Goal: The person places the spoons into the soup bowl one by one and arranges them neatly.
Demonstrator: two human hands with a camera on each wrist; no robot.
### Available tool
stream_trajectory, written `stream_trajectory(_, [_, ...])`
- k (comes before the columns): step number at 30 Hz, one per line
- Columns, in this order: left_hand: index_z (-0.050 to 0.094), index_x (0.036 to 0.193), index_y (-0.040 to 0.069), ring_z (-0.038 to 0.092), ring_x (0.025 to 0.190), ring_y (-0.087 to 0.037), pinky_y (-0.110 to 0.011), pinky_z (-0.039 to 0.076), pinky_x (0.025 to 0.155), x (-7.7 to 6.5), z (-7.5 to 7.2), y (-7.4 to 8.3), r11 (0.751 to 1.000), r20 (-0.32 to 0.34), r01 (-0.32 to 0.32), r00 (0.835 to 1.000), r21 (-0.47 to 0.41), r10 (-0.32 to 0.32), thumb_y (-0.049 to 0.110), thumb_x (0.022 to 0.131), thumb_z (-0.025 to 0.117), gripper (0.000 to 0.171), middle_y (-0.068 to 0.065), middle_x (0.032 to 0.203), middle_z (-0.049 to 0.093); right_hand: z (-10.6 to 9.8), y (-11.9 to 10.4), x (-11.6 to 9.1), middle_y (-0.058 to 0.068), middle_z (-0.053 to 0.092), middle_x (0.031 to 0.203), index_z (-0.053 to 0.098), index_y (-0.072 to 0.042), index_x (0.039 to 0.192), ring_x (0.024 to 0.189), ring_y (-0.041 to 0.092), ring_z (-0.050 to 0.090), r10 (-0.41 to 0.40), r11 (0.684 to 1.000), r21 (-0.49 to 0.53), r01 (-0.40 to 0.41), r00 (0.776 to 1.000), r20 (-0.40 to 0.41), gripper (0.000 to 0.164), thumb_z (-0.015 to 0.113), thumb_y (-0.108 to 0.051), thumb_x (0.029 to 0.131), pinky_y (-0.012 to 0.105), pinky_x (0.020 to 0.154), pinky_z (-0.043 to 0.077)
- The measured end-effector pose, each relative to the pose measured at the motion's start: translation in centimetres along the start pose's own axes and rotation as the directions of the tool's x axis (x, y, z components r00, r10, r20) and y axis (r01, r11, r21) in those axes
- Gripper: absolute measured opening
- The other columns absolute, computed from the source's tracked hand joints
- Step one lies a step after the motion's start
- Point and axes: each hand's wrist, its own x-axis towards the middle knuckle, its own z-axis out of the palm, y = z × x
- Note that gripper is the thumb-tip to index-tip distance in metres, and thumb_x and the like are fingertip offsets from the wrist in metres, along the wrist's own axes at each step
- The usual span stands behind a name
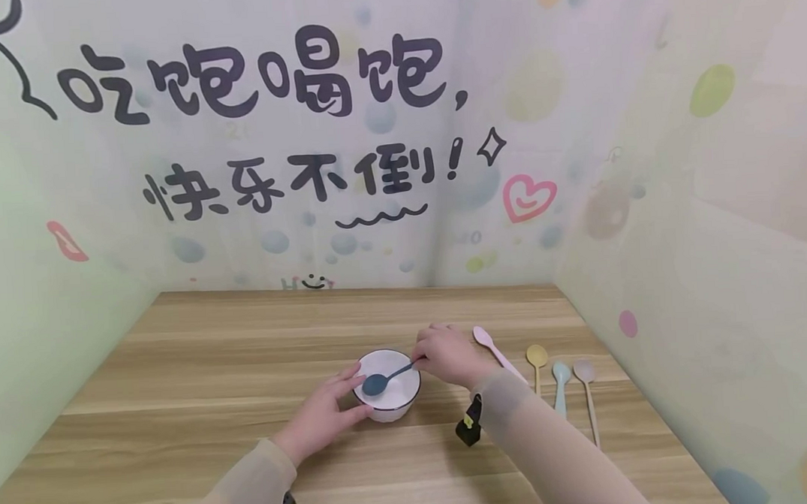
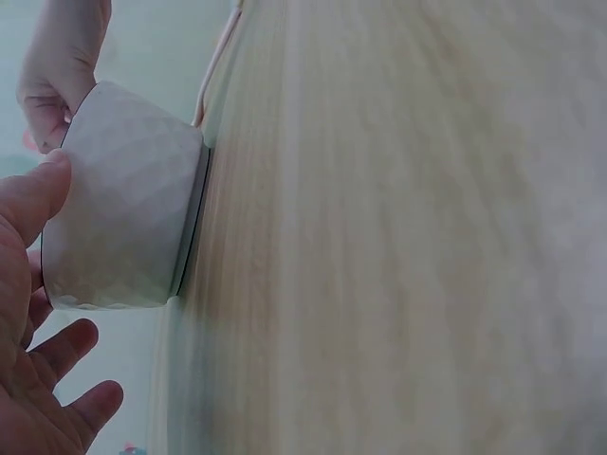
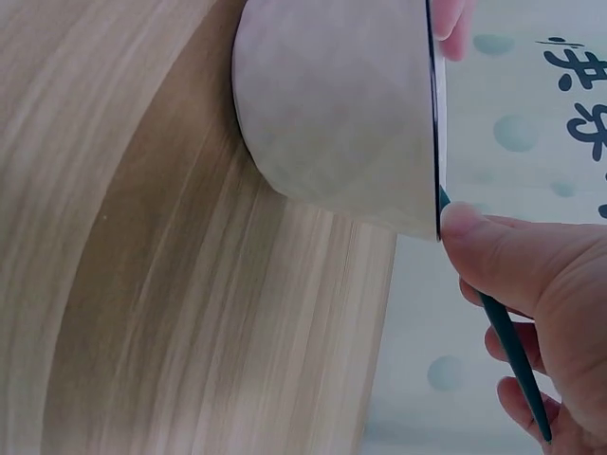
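A white bowl [image 1: 390, 416] with a dark rim and a faceted outer wall stands upright on the wooden table. My left hand [image 1: 324, 415] holds it at the left side, thumb at the front and fingers toward the back; some of these fingers extend loosely in the left wrist view. Between the thumb and fingers of my right hand [image 1: 451, 354] is the handle of a dark teal spoon [image 1: 375, 385]. The spoon's head lies over the bowl's inside, and its handle [image 3: 515, 358] crosses the right rim. Whether the head touches the bowl's bottom I cannot tell.
Right of my right hand lie a pink spoon [image 1: 496, 351], a yellow spoon [image 1: 536, 357], a light blue spoon [image 1: 560, 373] and a greyish spoon [image 1: 585, 372]. My right forearm partly covers some handles. Printed cloth walls [image 1: 404, 259] bound the wooden table [image 1: 245, 341] at the back and sides.
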Motion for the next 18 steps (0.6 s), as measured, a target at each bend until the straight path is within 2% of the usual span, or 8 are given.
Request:
stream_trajectory(8, [0.06,0.129,0.003,0.035,0.138,-0.033,-0.049,0.03,0.111,-0.15,0.02,0.02,0.999,-0.025,0.033,0.999,-0.014,-0.033,0.032,0.083,0.076,0.057,-0.006,0.149,0.042,0.47,-0.03,0.41,-0.012,0.058,0.084,0.077,-0.023,0.086,0.081,0.011,0.046,0.002,1.0,-0.004,-0.002,1.0,0.014,0.004,0.075,-0.023,0.083,0.029,0.073,0.038])
stream_trajectory(18, [0.062,0.127,0.003,0.037,0.136,-0.031,-0.048,0.031,0.111,-0.21,0.05,0.07,1.0,-0.045,0.026,0.999,-0.01,-0.027,0.031,0.083,0.076,0.054,-0.008,0.147,0.044,0.11,-0.37,0.72,-0.008,0.059,0.086,0.077,-0.022,0.087,0.083,0.014,0.049,-0.021,1.0,-0.021,0.022,0.999,0.034,0.005,0.075,-0.021,0.082,0.03,0.071,0.039])
